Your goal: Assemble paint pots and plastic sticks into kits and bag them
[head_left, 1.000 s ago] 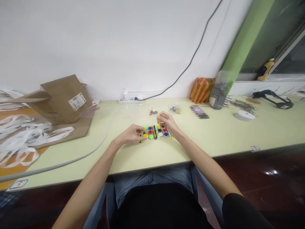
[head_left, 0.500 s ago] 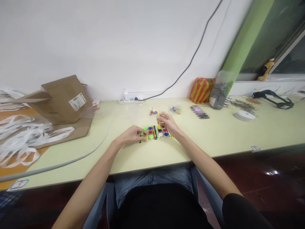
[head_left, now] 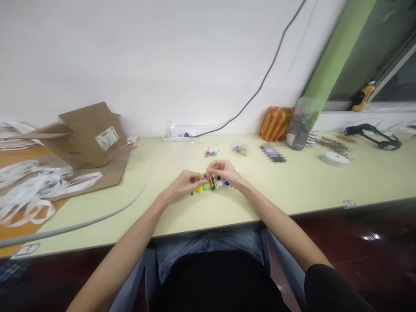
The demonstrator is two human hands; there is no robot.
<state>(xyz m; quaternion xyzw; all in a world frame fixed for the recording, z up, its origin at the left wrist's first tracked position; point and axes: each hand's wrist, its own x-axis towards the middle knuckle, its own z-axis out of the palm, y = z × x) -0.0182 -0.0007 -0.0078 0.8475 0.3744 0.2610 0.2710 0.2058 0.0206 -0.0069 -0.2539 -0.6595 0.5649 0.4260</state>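
Note:
My right hand (head_left: 226,172) pinches a thin yellow plastic stick (head_left: 212,164) that slants down to the left. At its lower end, the fingertips of my left hand (head_left: 186,183) are closed on the stick too. Below both hands a cluster of small colourful plastic parts lies on the table. It includes a green round piece (head_left: 206,186), a yellow round piece (head_left: 199,189), a white round piece (head_left: 220,184) and a blue round piece (head_left: 226,183). Several coloured sticks (head_left: 213,184) lie between them. My fingers partly cover the back of the cluster.
Behind the hands lie loose red and blue parts (head_left: 211,152) and a clear bag of parts (head_left: 239,149). A power strip (head_left: 178,135) rests against the wall. An open cardboard box (head_left: 87,138) and white straps (head_left: 29,186) are at left; a phone (head_left: 273,153) and white roll (head_left: 334,158) at right.
My right hand has moved left, tilting the yellow stick from upright to slanting. My left hand has risen off the round pieces and closed on the stick's lower end.

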